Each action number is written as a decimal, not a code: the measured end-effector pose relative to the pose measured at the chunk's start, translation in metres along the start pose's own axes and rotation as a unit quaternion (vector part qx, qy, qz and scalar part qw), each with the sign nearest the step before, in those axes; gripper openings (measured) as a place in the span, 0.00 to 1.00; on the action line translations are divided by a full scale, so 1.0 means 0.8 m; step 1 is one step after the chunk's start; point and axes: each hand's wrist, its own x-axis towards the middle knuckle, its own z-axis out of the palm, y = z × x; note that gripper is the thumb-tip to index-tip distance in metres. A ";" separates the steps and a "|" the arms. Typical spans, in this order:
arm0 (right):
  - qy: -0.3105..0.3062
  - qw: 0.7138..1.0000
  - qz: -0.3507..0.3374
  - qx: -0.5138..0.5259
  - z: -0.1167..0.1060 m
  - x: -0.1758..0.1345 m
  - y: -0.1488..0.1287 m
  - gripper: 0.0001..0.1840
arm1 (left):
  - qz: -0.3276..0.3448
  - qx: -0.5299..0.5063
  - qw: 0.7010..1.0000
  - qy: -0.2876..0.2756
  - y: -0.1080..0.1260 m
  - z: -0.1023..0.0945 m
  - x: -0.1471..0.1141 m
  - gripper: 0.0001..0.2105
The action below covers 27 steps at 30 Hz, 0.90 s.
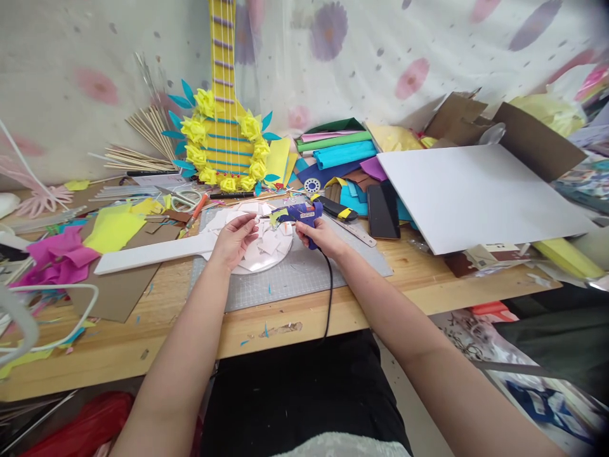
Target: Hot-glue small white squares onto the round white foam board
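Note:
In my right hand [318,233] is a blue hot glue gun [304,214], its nozzle pointing left and its black cord hanging over the table edge. My left hand [238,238] is closed in a pinch near the nozzle; what its fingertips hold, if anything, is too small to make out. Below both hands a white guitar-shaped board [152,252] lies flat, its neck pointing left. Pale paper pieces [269,245] cover much of its round body. A grey cutting mat [257,291] is under the body.
Behind stands a yellow guitar-shaped craft [222,149] with paper roses and blue leaves. Scissors [186,200], a box cutter [335,208], a metal ruler [354,233] and a phone [383,212] lie around the mat. A large white board [485,190] leans at right. Coloured scraps [114,227] cover the left.

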 end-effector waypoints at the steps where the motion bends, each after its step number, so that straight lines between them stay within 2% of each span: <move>1: -0.002 1.000 0.000 -0.004 0.000 0.000 0.001 0.30 | -0.001 -0.002 1.000 0.001 0.000 0.000 0.000 0.08; 15: -0.008 1.000 0.000 -0.003 0.000 0.002 0.002 0.31 | 0.000 -0.010 1.000 -0.002 0.000 0.002 0.000 0.09; 22: 0.009 1.000 0.005 0.011 -0.001 0.003 0.004 0.30 | 0.010 -0.003 1.000 -0.009 -0.004 -0.001 0.002 0.10; 25: 0.032 0.999 0.003 0.043 -0.008 0.001 0.000 0.28 | 0.031 0.014 0.999 0.003 0.005 -0.006 0.002 0.10; 27: 0.074 0.994 -0.007 0.077 -0.016 0.000 -0.003 0.28 | 0.068 0.051 0.996 0.013 0.016 -0.010 0.004 0.10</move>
